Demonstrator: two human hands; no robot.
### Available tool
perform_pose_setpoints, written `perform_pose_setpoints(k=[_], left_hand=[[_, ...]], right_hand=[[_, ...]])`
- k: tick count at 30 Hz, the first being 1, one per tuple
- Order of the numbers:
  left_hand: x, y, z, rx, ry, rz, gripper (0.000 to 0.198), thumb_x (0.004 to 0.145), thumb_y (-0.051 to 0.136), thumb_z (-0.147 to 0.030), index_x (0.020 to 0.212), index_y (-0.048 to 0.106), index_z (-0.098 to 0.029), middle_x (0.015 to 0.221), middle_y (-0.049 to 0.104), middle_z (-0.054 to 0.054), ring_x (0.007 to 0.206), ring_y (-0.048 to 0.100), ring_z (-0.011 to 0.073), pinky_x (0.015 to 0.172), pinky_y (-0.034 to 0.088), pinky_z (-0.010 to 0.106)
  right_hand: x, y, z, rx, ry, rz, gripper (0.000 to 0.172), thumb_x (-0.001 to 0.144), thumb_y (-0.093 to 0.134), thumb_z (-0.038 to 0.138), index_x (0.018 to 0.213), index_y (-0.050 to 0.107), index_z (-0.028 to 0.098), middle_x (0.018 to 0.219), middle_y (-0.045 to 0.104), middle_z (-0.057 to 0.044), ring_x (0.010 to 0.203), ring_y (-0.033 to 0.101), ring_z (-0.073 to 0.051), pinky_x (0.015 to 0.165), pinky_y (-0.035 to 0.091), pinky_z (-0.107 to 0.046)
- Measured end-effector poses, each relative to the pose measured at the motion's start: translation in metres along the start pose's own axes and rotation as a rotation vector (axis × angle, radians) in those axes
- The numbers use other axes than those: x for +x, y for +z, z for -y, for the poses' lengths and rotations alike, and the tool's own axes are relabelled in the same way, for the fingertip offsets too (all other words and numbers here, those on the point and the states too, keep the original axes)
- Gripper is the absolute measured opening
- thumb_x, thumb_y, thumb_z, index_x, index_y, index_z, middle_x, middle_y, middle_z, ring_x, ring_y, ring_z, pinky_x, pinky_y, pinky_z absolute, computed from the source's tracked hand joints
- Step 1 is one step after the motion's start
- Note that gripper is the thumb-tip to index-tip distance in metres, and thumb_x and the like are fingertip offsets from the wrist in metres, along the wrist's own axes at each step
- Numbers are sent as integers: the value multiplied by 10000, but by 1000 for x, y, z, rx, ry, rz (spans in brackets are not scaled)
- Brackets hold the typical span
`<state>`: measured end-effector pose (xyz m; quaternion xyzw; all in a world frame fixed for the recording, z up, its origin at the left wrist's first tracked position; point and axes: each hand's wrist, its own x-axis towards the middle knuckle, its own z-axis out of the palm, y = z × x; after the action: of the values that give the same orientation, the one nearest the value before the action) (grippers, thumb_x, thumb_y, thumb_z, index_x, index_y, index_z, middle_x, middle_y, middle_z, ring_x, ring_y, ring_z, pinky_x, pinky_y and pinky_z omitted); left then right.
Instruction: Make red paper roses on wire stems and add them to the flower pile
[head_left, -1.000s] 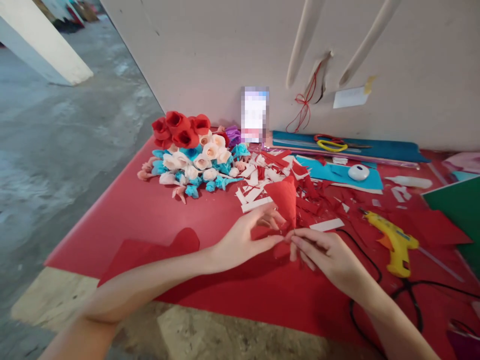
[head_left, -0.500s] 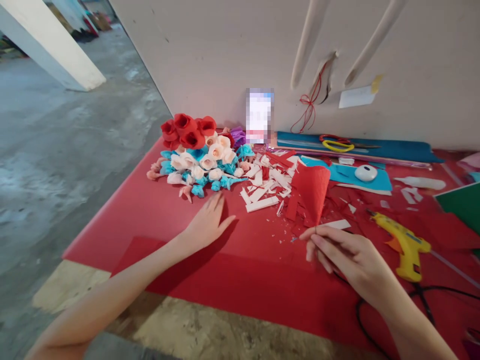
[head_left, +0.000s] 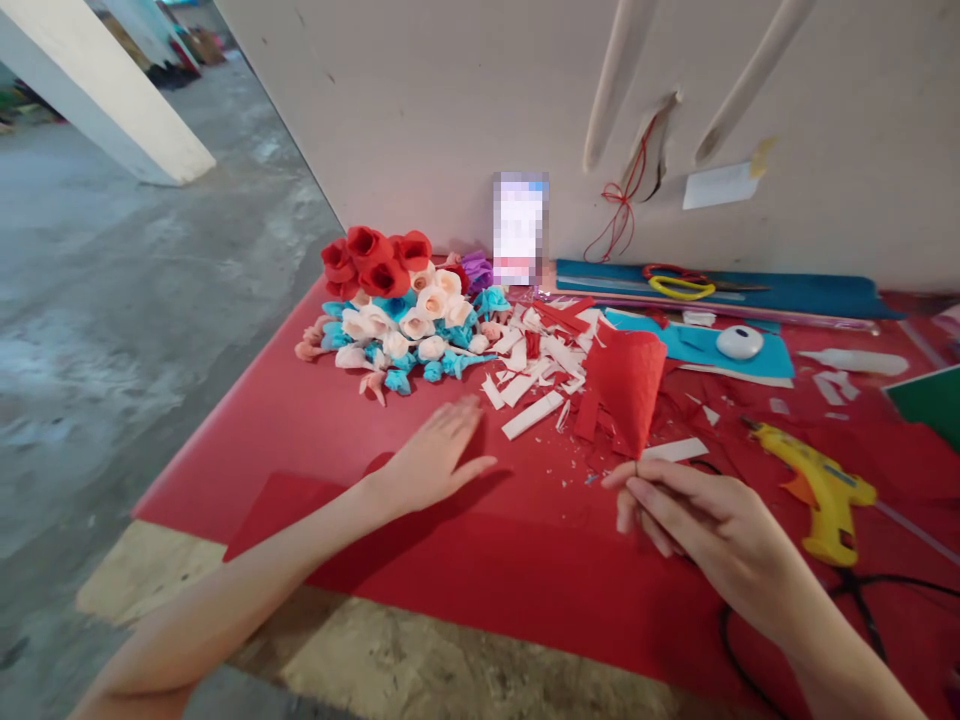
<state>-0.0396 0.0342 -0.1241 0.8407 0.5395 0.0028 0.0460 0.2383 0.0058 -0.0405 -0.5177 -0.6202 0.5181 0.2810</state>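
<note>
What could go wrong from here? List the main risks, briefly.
1. The right hand pinches the red paper piece only at its narrow lower end, so it might twist or slip.
2. The black cord by the yellow glue gun shows on both sides of the right forearm; the arm could snag it.
3. The open left hand is near loose white paper strips and might scatter them.

Up rises a pale grey, ridged wall (head_left: 420,120) ahead of the left hand (head_left: 427,460); out to that hand's left, bare grey concrete floor (head_left: 247,200) sweeps past a square-edged white pillar (head_left: 127,100).
</note>
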Motion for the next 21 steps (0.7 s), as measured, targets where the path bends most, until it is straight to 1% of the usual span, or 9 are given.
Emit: perform_pose_setpoints(k=[2,3,5,7,10,14,16,19,21], left_hand=[[2,-3,-4,-35,108,34,638,903,277,-575,1391,352,-170,1466,343,60,1356,318,183,1118,293,292],[3,-3,-5,-37,86,27,646,917,250,-553,1394,339,-126,1468,334,88,1359,312,190,1117,294,300],[5,1,-6,-14,-54,-16,724,926,208,-541,1357,347,23,1435,338,221,1346,325,283,1100,313,402],[6,8,-2,13,-170,-52,787,914,209,-564,1314,371,94,1392,353,305,1316,346,364,1069,324,487],[10,14,6,29,-220,-81,809,895,238,-598,1304,386,85,1378,365,321,1309,347,384,1063,317,505],[15,11,10,23,-206,-110,813,901,240,-583,1288,375,119,1358,361,358,1304,344,404,1056,300,538],[16,6,4,-1,-129,-100,763,914,234,-556,1288,396,90,1358,395,323,1291,384,370,1053,323,513],[16,-2,-12,-60,144,-39,592,922,291,-517,1328,425,-108,1386,466,109,1287,430,196,1072,358,322],[20,-5,-19,-45,301,-71,494,936,322,-427,1344,407,-161,1394,467,45,1289,420,147,1092,328,288]], right_hand=[[0,0,-1,-19,12,3,258,875,495,384,806,647,187,623,609,-15,449,429,-60,431,359,-164],[0,0,-1,-26,18,6,267,875,493,391,800,648,187,623,609,-15,448,429,-61,431,358,-165],[0,0,-1,-31,24,10,265,875,491,396,819,651,192,619,609,-13,449,433,-64,430,358,-167],[0,0,-1,-28,20,13,253,874,492,390,849,654,198,618,611,-10,449,440,-66,430,359,-168],[-1,0,1,-30,16,13,248,873,492,384,848,654,197,620,617,-12,447,441,-68,430,362,-171],[0,-1,2,-55,14,13,244,877,490,370,819,646,192,609,615,-14,464,447,-77,443,370,-177],[1,-1,3,-62,7,14,246,879,483,367,816,645,193,604,615,-14,463,449,-79,443,372,-181],[2,-1,4,-69,-7,19,244,880,481,366,821,645,195,605,619,-13,454,451,-80,438,375,-184],[1,-1,4,-74,-17,15,246,883,479,366,819,643,195,606,618,-12,453,451,-80,438,375,-184]])
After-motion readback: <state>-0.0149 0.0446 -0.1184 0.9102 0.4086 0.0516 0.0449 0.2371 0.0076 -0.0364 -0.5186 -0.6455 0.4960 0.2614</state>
